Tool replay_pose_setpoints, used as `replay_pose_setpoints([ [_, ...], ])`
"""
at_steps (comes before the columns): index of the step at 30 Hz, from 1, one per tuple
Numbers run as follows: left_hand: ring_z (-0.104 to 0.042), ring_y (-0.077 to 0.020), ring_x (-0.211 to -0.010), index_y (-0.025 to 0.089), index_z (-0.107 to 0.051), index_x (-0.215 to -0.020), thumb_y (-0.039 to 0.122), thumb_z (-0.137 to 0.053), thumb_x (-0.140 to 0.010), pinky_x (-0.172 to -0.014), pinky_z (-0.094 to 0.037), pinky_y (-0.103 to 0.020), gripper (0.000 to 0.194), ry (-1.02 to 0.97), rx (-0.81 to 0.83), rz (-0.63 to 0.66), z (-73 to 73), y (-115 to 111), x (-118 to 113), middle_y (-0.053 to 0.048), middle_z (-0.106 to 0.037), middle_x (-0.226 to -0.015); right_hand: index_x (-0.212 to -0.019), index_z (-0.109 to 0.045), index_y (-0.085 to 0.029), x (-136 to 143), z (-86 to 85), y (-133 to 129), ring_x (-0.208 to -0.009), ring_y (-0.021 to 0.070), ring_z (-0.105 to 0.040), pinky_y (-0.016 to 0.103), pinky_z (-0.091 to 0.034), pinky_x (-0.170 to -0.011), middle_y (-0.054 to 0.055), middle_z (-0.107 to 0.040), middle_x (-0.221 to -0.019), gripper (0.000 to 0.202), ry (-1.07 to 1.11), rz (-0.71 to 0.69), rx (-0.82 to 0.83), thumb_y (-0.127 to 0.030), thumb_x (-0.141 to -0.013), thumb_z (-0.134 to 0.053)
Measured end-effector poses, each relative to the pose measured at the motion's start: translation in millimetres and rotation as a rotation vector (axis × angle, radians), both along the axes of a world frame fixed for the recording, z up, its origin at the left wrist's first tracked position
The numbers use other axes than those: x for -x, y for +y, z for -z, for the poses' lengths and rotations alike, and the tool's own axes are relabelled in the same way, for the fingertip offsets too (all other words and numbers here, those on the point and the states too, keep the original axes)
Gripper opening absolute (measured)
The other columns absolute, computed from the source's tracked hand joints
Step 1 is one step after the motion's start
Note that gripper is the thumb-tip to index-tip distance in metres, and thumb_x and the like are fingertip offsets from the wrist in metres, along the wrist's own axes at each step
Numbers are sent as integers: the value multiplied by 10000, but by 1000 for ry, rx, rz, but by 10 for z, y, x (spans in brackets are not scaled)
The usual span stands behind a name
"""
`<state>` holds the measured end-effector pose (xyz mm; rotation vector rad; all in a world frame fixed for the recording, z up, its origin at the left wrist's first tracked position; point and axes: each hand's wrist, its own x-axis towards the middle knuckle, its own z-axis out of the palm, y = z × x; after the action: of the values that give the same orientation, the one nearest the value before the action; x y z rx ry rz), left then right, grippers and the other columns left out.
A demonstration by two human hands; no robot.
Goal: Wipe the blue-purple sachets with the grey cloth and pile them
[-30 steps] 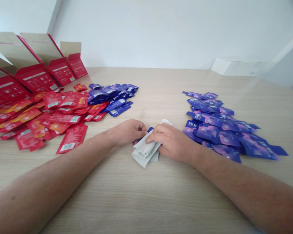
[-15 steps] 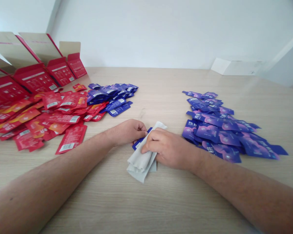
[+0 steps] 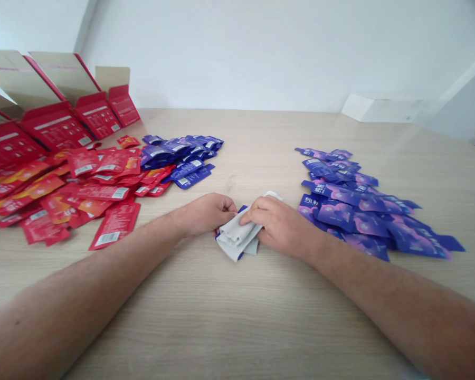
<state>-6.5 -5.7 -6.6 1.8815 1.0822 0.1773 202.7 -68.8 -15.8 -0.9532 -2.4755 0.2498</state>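
Note:
My left hand [image 3: 214, 214] is closed, pinching the left edge of a blue sachet [image 3: 242, 209] that lies on the table. My right hand [image 3: 281, 224] is closed on a folded white cloth [image 3: 239, 235], which lies over most of that sachet. Only small blue edges show around the cloth. To the right of my right hand spreads a pile of blue-purple sachets [image 3: 352, 200], printed fronts up. Beyond my left hand is another pile of blue sachets [image 3: 182, 153], several with barcodes showing.
Red sachets [image 3: 91, 184] lie heaped at the left. Behind them stand several red boxes [image 3: 57, 126] with raised flaps. A white box [image 3: 380, 108] rests near the wall at the back right of the wooden table [image 3: 229, 327].
My right hand has moved the cloth up and a little to the right across the sachet. My left hand has stayed nearly in place at the sachet's edge.

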Motion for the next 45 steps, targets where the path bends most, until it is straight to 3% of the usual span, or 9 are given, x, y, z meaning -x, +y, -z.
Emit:
replay_pose_setpoints([
  [6,-538,-95,-473,182,-640,-804,357,-553,-815,-441,-424,-191,196,20,-16,21,-19,-8,4,34,-602,-581,-1075,-689,-204,49,-4,-53,-1019,209,-551,356,-450,-931,66,-629,-1012,307,-15,-156,20,-60,-820,-598],
  [12,-538,-96,-476,186,-646,-795,384,-550,-817,-430,-403,-193,221,12,-23,2,-5,-4,7,32,-609,-596,-1070,-684,-184,-5,13,4,-966,210,-558,377,-452,-904,82,-618,-1000,272,6,4,-2,-75,-845,-577],
  [17,-541,-101,-478,187,-638,-808,357,-545,-814,-445,-430,-199,194,16,-13,26,-3,3,9,35,-603,-581,-1083,-683,-196,35,-4,-51,-1020,212,-548,357,-449,-928,72,-620,-1025,333,-19,-132,16,-36,-809,-581],
  [22,-546,-99,-489,187,-645,-801,377,-527,-828,-434,-416,-192,225,16,-27,15,-5,-3,4,29,-614,-614,-1080,-683,-180,-1,-15,-9,-974,213,-556,377,-448,-910,83,-618,-1008,287,0,17,9,-68,-838,-579],
  [28,-545,-98,-470,184,-637,-813,385,-565,-816,-443,-426,-191,214,21,-8,6,-8,-11,8,34,-600,-574,-1077,-683,-201,35,-13,-46,-1005,210,-549,355,-452,-914,69,-617,-1019,328,-20,-128,25,-41,-809,-581],
  [33,-540,-96,-476,186,-643,-800,370,-544,-817,-435,-410,-194,210,8,-19,-2,-21,-17,8,30,-614,-605,-1075,-684,-188,12,-3,-19,-967,210,-555,370,-445,-901,79,-617,-1006,284,-2,11,-2,-70,-838,-579],
  [38,-549,-102,-474,191,-639,-808,380,-563,-807,-448,-424,-200,203,19,-8,13,-13,-3,9,37,-607,-572,-1072,-685,-202,43,-7,-59,-1002,212,-550,360,-452,-909,70,-620,-1014,328,-20,-121,15,-40,-804,-586],
  [43,-537,-94,-470,186,-640,-798,370,-556,-812,-433,-407,-191,202,13,-16,-8,-22,-12,1,34,-614,-593,-1078,-681,-188,11,-8,-23,-978,212,-557,375,-449,-908,82,-619,-1013,290,-11,-5,4,-67,-837,-577],
  [45,-536,-95,-470,184,-641,-798,373,-558,-814,-435,-411,-192,208,12,-12,1,-23,-13,3,31,-616,-595,-1078,-681,-188,16,-5,-26,-983,213,-555,374,-448,-911,82,-618,-1015,293,-10,-21,2,-65,-831,-581],
])
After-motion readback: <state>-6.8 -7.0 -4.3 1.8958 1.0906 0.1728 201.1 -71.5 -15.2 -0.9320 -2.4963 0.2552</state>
